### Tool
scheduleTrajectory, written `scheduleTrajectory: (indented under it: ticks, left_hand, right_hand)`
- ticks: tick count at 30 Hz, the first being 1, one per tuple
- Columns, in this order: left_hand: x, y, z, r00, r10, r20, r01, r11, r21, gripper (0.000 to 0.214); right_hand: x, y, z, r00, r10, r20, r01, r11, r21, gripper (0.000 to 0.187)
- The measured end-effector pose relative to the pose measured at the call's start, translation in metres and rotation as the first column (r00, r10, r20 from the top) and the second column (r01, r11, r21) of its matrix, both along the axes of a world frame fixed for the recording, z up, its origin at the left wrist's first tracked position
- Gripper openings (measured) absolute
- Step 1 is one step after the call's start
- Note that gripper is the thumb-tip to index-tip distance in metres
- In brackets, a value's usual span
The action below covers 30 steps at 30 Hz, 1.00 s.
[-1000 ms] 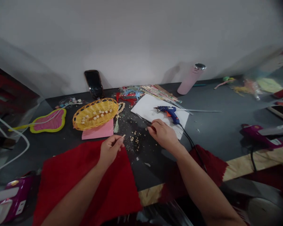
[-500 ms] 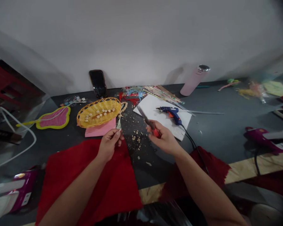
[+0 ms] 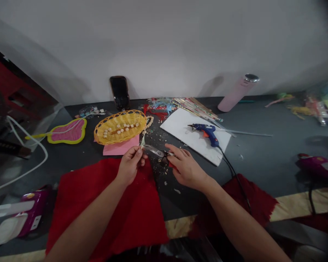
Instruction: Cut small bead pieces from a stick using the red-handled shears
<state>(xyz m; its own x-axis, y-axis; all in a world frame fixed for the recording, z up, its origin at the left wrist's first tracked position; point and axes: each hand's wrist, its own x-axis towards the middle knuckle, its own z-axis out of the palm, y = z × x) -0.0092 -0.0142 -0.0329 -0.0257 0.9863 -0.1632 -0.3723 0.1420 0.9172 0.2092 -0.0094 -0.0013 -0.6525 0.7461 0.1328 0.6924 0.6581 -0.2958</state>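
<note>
Red handles: the right hand (image 3: 186, 169) is closed round them, holding the snips (image 3: 154, 151). I can't tell if the blades are parted.
Axis: the snips lie left-right, tips towards the left hand (image 3: 129, 168).
Pinch: left thumb and forefinger hold a pale sliver (image 3: 141, 147) just beside those tips.
Place: mid worktop (image 3: 262, 156), over the far edge of the red cloth (image 3: 104, 203).
Room: the yellow basket (image 3: 120, 127) is close behind and the glue gun (image 3: 206, 130) is well to the right.

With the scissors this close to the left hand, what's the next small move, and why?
Probably close the scissors on the small piece pinched in the left hand: the right hand grips the red handles and the blade tips point at it.
</note>
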Motion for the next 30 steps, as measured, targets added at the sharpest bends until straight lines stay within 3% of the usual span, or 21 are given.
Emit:
scheduleTrajectory:
  ticks: [16, 30]
  left_hand:
    - [0.002, -0.001, -0.002, 0.988, -0.056, -0.142, 0.061, 0.998, 0.034, 0.017]
    - [0.001, -0.003, 0.001, 0.995, -0.053, -0.088, 0.054, 0.998, 0.015, 0.014]
  right_hand:
    - [-0.005, -0.001, -0.004, 0.998, 0.047, -0.034, -0.045, 0.998, 0.037, 0.021]
    - [-0.006, -0.001, -0.011, 0.988, 0.084, -0.126, -0.084, 0.996, 0.008, 0.022]
